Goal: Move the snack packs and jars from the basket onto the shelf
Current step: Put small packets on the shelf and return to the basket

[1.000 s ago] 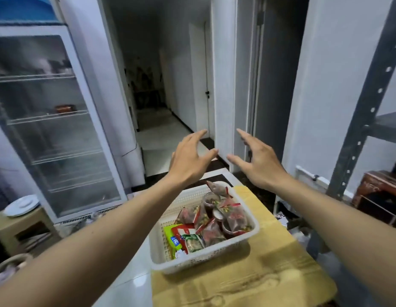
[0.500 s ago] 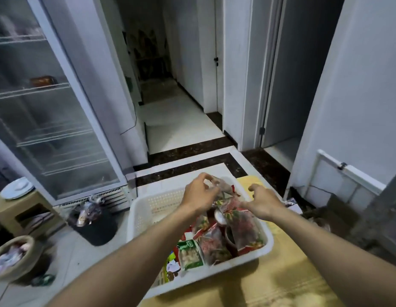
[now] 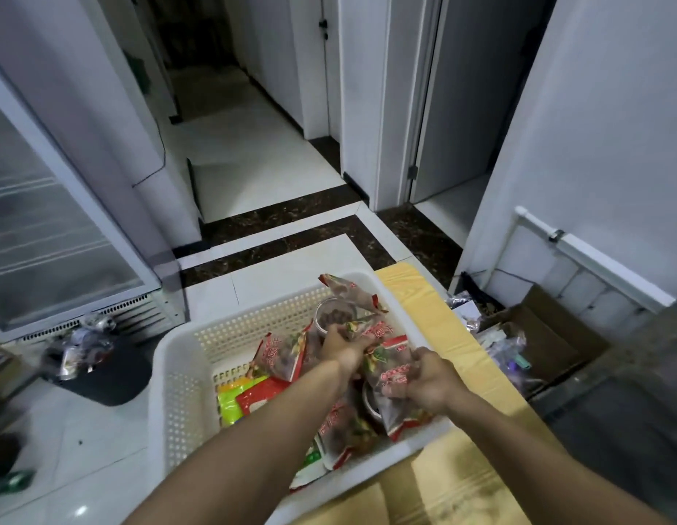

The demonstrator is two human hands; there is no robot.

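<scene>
A white perforated basket (image 3: 185,377) rests on a yellow-taped cardboard box (image 3: 439,327). It holds several clear snack packs with red print and a clear jar (image 3: 331,316) of brown snacks at the back. Another snack pack (image 3: 348,295) leans on the far rim, and a green-yellow pack (image 3: 232,401) lies at the left. My left hand (image 3: 342,344) is closed on a snack pack near the jar. My right hand (image 3: 430,378) grips a snack pack (image 3: 390,377) in the basket's right half. The shelf is not in view.
A glass-door fridge (image 3: 45,229) stands at the left, with a black bin (image 3: 102,367) full of wrappers at its foot. An open cardboard box (image 3: 545,335) with clutter sits on the floor at the right. A tiled hallway and doorways lie ahead.
Both hands came down from in front of me into the basket and closed on snack packs. The view has tilted downward toward the basket.
</scene>
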